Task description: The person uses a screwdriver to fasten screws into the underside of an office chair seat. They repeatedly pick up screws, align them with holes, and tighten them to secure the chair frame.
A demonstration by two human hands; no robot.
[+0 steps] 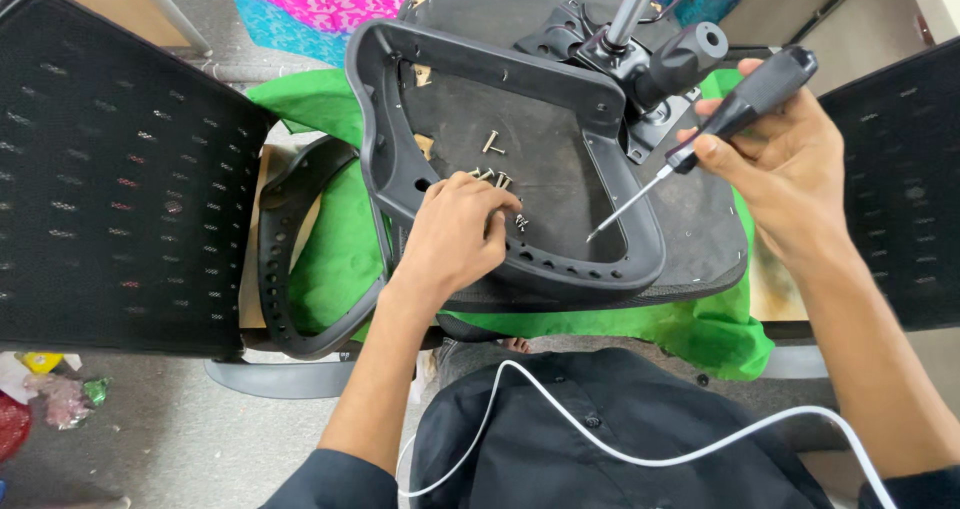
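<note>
An upturned black chair seat (690, 219) lies on a green cloth (340, 249), with a black plastic frame (400, 59) resting on its underside. My left hand (455, 234) reaches into the frame, fingers pinched at a small cluster of loose screws (495, 177); whether one is gripped I cannot tell. One more screw (490, 142) lies apart, farther in. My right hand (790, 164) grips a black-handled screwdriver (745, 104), its thin shaft angled down-left with the tip just above the frame's inner right edge.
A black mesh chair back (110, 169) stands at the left and another mesh panel (900, 169) at the right. A curved black armrest piece (285, 259) lies beside the seat. The metal gas-lift column (635, 9) rises behind. A white cable (600, 439) crosses my lap.
</note>
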